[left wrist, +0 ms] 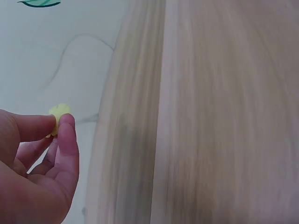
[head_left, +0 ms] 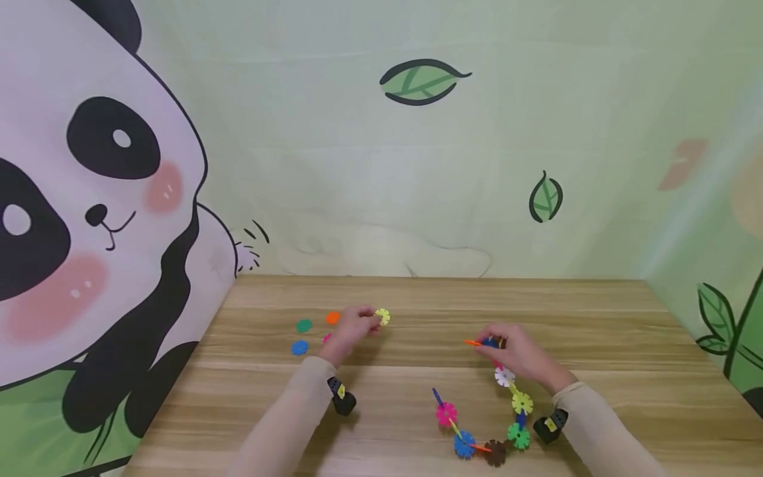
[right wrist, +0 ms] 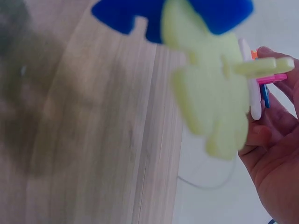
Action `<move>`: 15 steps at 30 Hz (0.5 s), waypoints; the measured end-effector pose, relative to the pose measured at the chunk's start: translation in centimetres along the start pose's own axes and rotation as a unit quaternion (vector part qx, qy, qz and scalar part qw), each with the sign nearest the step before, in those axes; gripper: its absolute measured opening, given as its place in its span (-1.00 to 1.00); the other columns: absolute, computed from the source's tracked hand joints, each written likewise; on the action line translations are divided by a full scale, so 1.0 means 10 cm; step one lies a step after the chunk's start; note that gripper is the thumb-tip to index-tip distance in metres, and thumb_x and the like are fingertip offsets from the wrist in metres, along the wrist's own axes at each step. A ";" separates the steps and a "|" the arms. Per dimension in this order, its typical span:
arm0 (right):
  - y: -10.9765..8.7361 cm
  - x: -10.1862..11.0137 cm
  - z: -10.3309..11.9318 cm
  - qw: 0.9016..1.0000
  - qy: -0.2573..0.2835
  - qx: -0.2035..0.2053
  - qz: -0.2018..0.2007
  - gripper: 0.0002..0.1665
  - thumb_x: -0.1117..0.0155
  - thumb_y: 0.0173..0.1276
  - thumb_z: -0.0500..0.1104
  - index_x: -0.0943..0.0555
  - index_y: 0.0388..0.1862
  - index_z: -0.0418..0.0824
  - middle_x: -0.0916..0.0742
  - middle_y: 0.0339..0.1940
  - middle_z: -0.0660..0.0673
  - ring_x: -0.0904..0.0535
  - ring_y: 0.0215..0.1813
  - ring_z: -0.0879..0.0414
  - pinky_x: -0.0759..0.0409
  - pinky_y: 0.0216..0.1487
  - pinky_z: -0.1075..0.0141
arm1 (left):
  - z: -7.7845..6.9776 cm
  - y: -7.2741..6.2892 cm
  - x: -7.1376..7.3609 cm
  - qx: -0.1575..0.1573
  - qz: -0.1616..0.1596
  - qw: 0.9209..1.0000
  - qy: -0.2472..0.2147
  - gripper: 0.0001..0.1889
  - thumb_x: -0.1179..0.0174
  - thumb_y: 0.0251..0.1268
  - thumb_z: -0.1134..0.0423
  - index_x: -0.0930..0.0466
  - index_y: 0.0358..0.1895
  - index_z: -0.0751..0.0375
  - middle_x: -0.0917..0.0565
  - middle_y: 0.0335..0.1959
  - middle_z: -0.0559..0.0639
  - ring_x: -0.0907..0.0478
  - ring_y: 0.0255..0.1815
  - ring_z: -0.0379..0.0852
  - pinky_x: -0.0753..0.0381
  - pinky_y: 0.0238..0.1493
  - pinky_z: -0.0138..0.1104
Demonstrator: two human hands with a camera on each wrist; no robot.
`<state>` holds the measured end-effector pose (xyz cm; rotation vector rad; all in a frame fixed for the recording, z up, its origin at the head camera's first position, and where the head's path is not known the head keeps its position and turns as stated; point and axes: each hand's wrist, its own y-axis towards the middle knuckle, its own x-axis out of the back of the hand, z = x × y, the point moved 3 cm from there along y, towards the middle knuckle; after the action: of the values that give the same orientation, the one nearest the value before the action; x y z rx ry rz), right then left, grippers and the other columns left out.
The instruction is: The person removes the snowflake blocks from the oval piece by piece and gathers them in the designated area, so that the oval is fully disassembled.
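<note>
My left hand (head_left: 356, 324) pinches a yellow notched disc (head_left: 383, 317) between thumb and fingertips; the same yellow disc (left wrist: 60, 109) shows edge-tilted in the left wrist view. Farther right, my right hand (head_left: 518, 348) grips one end of a curved chain of interlocked notched discs. At that end, an orange disc (head_left: 473, 342) juts out leftward beside a dark blue disc (head_left: 491, 342), partly hidden by fingers. Below hang a white disc (head_left: 504, 377) and a yellow chain disc (head_left: 522, 403). The chain bends round through green, brown and blue to a pink disc (head_left: 446, 414).
Loose discs lie left on the wooden table (head_left: 411, 344): a green disc (head_left: 304, 325), a blue loose disc (head_left: 299, 348), an orange loose disc (head_left: 333, 318) and a pink one half hidden by my left wrist. A wall with panda and leaf drawings stands behind.
</note>
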<state>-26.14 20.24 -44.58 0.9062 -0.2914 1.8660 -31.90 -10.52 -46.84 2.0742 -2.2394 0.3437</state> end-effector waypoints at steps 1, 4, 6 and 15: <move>0.00 0.00 0.00 1.000 0.000 0.000 0.000 -0.85 -0.29 0.30 -0.22 -0.66 -0.18 -0.24 -0.64 -0.47 -0.10 -0.44 -0.53 0.20 -0.46 -0.57 0.36 | 0.00 0.01 0.01 0.000 0.001 1.000 0.009 -0.84 -0.14 0.25 0.49 -0.54 -0.15 0.53 -0.65 -0.37 0.14 -0.64 -0.25 0.11 -0.62 -0.17 -0.23; 0.00 0.01 -0.01 1.000 -0.002 0.003 -0.001 -0.84 -0.29 0.30 -0.19 -0.66 -0.19 -0.24 -0.63 -0.47 -0.10 -0.43 -0.53 0.20 -0.45 -0.57 0.37 | 0.00 0.03 0.06 -0.008 0.004 0.999 0.049 -0.82 -0.14 0.25 0.48 -0.56 -0.12 0.49 -0.64 -0.30 0.17 -0.63 -0.23 0.12 -0.63 -0.21 -0.24; 0.00 0.01 0.00 1.000 -0.001 0.003 0.001 -0.83 -0.28 0.31 -0.19 -0.66 -0.18 -0.24 -0.64 -0.47 -0.11 -0.44 -0.54 0.20 -0.45 -0.58 0.37 | 0.00 0.06 0.10 -0.015 0.007 0.996 0.085 -0.82 -0.14 0.24 0.48 -0.57 -0.10 0.45 -0.64 -0.29 0.17 -0.64 -0.26 0.09 -0.62 -0.27 -0.27; 0.01 0.00 0.05 1.000 -0.008 -0.009 0.008 -0.80 -0.29 0.30 -0.16 -0.66 -0.15 -0.21 -0.58 -0.58 0.03 -0.39 -0.59 0.22 -0.41 -0.63 0.38 | 0.02 0.11 0.25 -0.020 -0.011 0.980 0.196 -0.81 -0.22 0.17 0.45 -0.62 -0.13 0.38 -0.67 -0.32 0.14 -0.67 -0.36 0.01 -0.56 -0.42 -0.37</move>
<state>-25.99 19.93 -44.25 0.9109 -0.3252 1.8681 -33.21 -12.95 -46.69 1.8154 -1.9721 0.6371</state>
